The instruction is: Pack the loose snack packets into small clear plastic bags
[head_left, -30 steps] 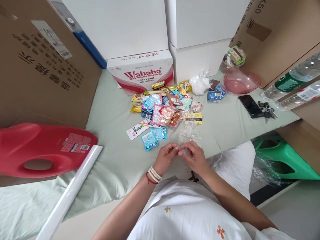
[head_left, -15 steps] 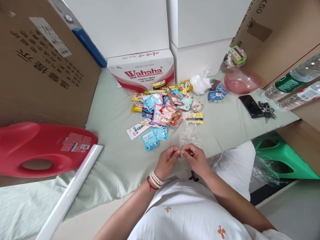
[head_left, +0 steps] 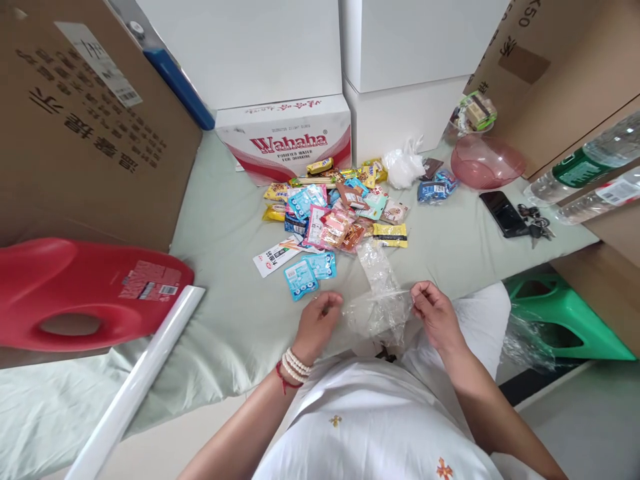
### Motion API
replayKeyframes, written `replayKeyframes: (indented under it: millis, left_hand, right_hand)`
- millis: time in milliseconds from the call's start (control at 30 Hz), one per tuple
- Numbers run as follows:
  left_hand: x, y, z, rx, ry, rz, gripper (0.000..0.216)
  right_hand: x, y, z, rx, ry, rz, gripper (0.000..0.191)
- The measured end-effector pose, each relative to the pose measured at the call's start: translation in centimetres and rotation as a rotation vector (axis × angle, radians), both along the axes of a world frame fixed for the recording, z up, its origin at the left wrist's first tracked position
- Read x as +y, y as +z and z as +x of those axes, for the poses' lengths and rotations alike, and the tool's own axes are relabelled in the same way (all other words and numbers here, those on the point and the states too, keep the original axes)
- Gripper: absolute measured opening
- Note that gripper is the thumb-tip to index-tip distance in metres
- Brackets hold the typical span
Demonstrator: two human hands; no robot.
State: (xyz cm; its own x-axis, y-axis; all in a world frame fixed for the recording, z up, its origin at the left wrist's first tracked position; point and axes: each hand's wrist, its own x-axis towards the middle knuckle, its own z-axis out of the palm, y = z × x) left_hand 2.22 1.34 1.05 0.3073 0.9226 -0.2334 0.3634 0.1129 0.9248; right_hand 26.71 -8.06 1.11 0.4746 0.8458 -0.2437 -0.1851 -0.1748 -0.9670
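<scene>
A clear plastic bag (head_left: 377, 310) is stretched between my two hands, above the near edge of the cloth-covered surface. My left hand (head_left: 319, 323), with beaded bracelets on its wrist, pinches the bag's left edge. At the other end, my right hand (head_left: 439, 317) grips the bag's top corner between thumb and fingers. Behind the bag, another crinkled clear wrapper (head_left: 375, 263) lies on the cloth. Two light-blue packets (head_left: 301, 279) rest ahead of my left hand. Beyond them is a pile of wrapped snacks (head_left: 333, 223), with a yellow packet (head_left: 390, 235) at its right side.
A Wahaha water carton (head_left: 290, 140) stands behind the pile. To the right are a pink bowl (head_left: 485, 163), a phone (head_left: 503, 213), keys (head_left: 540, 223) and plastic bottles (head_left: 580, 167). A red jug (head_left: 115, 293) and a white tube (head_left: 145, 373) are at left.
My hands have moved apart from a fingertip-to-fingertip position, the right one farther rightward. The clear bag is now spread out between them.
</scene>
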Motion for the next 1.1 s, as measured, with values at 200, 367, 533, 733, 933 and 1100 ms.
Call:
replayKeyframes:
  millis: [200,367,533,733,933,1100]
  left_hand:
    - [0.4,2.2,3.9,0.153,-0.147,0.384,0.047]
    - [1.1,0.7,6.4,-0.032,-0.307,0.0,0.042]
    - [0.9,0.6,5.2,-0.212,-0.15,-0.157,0.048]
    - [-1.1,2.3,5.8,-0.098,-0.187,0.077,0.036]
    - [-1.5,3.0,4.7,-0.093,-0.103,0.114,0.038]
    - [-0.7,1.1,0.1,-0.098,0.11,-0.057,0.046]
  right_hand:
    - [-0.4,0.5,-0.3,-0.159,0.218,0.04,0.032]
    - [-1.9,0.8,0.5,-0.21,0.128,0.043,0.029]
    - [-4.9,0.8,4.1,-0.325,0.161,-0.08,0.036]
    - [-2.2,3.2,3.4,-0.624,0.227,0.025,0.043]
    - [2.7,2.1,-0.1,-0.351,0.359,-0.006,0.035]
    - [3.3,0.1,1.1,-0.306,0.08,0.02,0.034]
